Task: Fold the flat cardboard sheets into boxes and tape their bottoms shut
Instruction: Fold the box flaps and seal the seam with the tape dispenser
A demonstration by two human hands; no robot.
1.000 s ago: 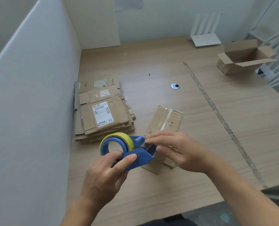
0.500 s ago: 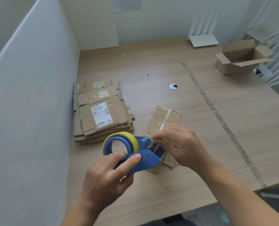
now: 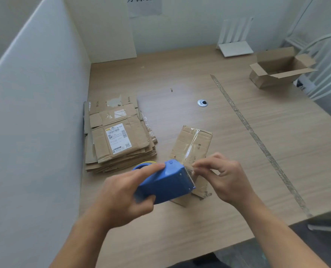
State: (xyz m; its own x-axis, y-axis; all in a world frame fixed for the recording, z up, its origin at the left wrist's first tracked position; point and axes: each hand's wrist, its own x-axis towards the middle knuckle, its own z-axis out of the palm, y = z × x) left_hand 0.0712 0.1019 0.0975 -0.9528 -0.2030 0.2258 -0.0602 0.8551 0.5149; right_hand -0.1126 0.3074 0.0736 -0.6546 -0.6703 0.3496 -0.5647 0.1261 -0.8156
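Gripping the blue tape dispenser (image 3: 166, 182) with the left hand (image 3: 126, 192), fingers curled round it. Pinching the tape end (image 3: 191, 170) at the toothed blade with the right hand (image 3: 224, 178) fingertips. Working over the near end of the flattened cardboard box (image 3: 193, 144). Ideally drawing tape out straight, clear of the teeth.

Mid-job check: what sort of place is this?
Likely a box-packing workstation: a stack of flattened cartons, an assembled open box on the table, and a blue tape dispenser held in the left hand.
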